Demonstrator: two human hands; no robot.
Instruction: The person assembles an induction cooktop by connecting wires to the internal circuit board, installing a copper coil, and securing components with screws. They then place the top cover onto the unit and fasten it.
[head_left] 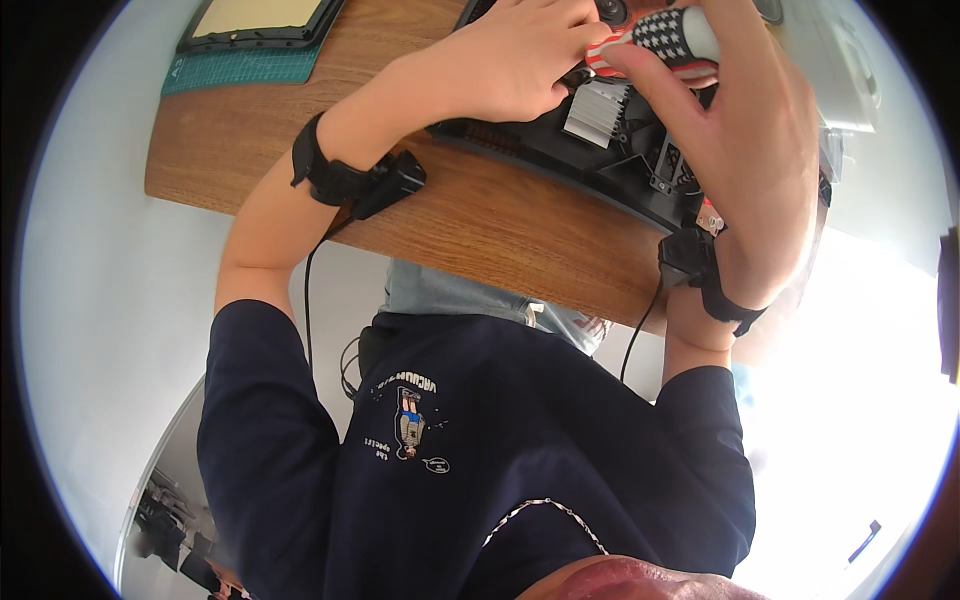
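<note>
My right hand (745, 130) is wrapped round a rounded cylinder (665, 38) with white stars on black, red and white stripes and a white end; its exact kind I cannot make out. Its striped end points left, toward my left hand (520, 60). The left fingers are bent and close together over the far part of an opened black device (560, 150); whatever they grip is hidden. Inside that device, a silvery finned heat sink (597, 112) sits between my two hands. Dark parts and a metal bracket (668, 165) lie beside it, below my right thumb.
The device rests on a wooden desk (480, 215), whose near edge runs before my body. At the far left a black frame with a cream panel (250, 17) lies on a green cutting mat (240, 68). A white object (845, 75) stands at the far right. Cables hang from both wrist straps.
</note>
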